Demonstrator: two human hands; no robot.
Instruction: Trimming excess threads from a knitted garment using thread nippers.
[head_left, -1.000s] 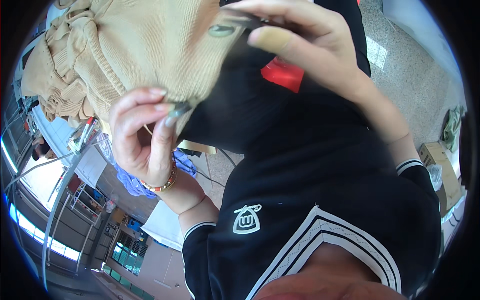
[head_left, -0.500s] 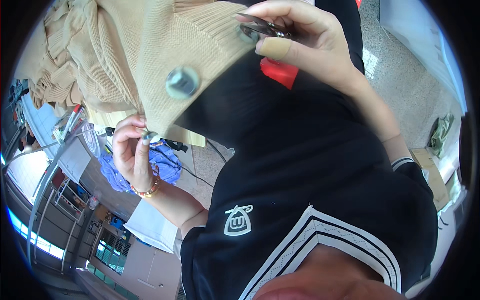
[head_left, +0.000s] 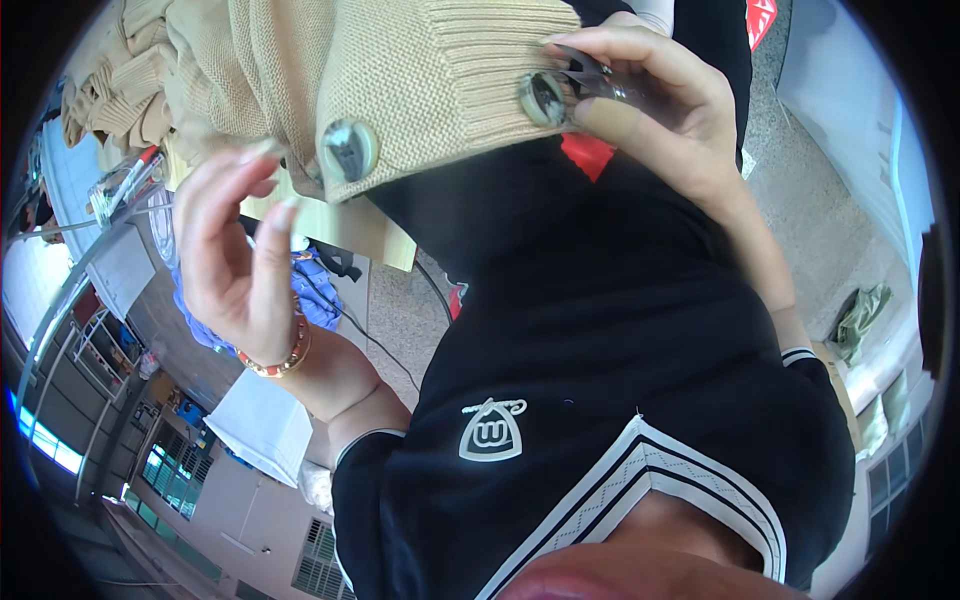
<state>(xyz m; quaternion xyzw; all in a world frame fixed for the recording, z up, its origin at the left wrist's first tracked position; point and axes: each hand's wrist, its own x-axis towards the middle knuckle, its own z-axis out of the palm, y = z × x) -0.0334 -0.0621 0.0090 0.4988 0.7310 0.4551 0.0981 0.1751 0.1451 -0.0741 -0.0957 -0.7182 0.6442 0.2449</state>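
Observation:
A beige knitted garment (head_left: 400, 110) lies spread over my lap, a ribbed band along its right part. Two large round marbled dark-and-pale buttons sit on it: a left button (head_left: 350, 152) near its lower left corner and a right button (head_left: 541, 99) on the ribbing. My right hand (head_left: 665, 105), a tan bandage round its thumb, grips small dark thread snips (head_left: 585, 68), their blades beside the right button. To the left of the garment, my left hand (head_left: 235, 255) is raised, thumb and fingers apart, slightly blurred. Nothing shows between them.
More beige knitwear (head_left: 215, 85) is heaped at the far left, on a pale wooden surface (head_left: 365, 228). A blue cloth (head_left: 318, 290) lies below it, with a dark cable (head_left: 372, 340) running past. At the right hangs translucent sheeting (head_left: 850, 110).
My left hand has let go of the garment's left edge and a small shiny thing there, its fingers spreading apart. My right hand has moved slightly right and down with the snips.

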